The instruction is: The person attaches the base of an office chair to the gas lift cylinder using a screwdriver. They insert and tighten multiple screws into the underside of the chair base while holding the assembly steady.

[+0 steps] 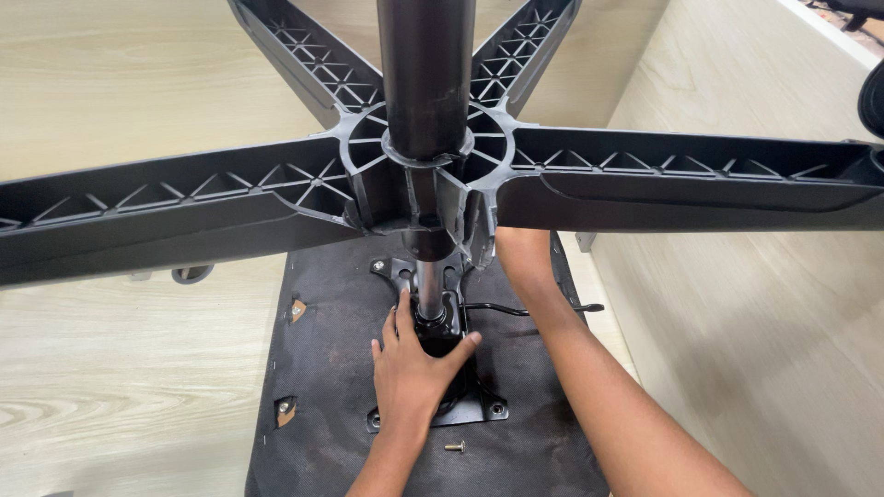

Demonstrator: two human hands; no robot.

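An office chair lies upside down. Its black star base [230, 198] with ribbed legs spreads across the view, and the gas cylinder [425, 74] points toward me. My left hand [414, 368] rests on the black metal tilt mechanism [460, 410] bolted to the seat underside [322, 368], fingers wrapped about the shiny piston rod [426, 290]. My right hand [520, 262] reaches up under the hub of the base, its fingers hidden behind the plastic. A loose bolt [455, 446] lies on the seat fabric near my left wrist.
A thin black lever [529, 310] sticks out of the mechanism toward the right. Light wooden floor [110, 368] surrounds the seat. A pale wooden panel [755, 322] rises along the right side. A dark caster wheel [871, 97] shows at the far right edge.
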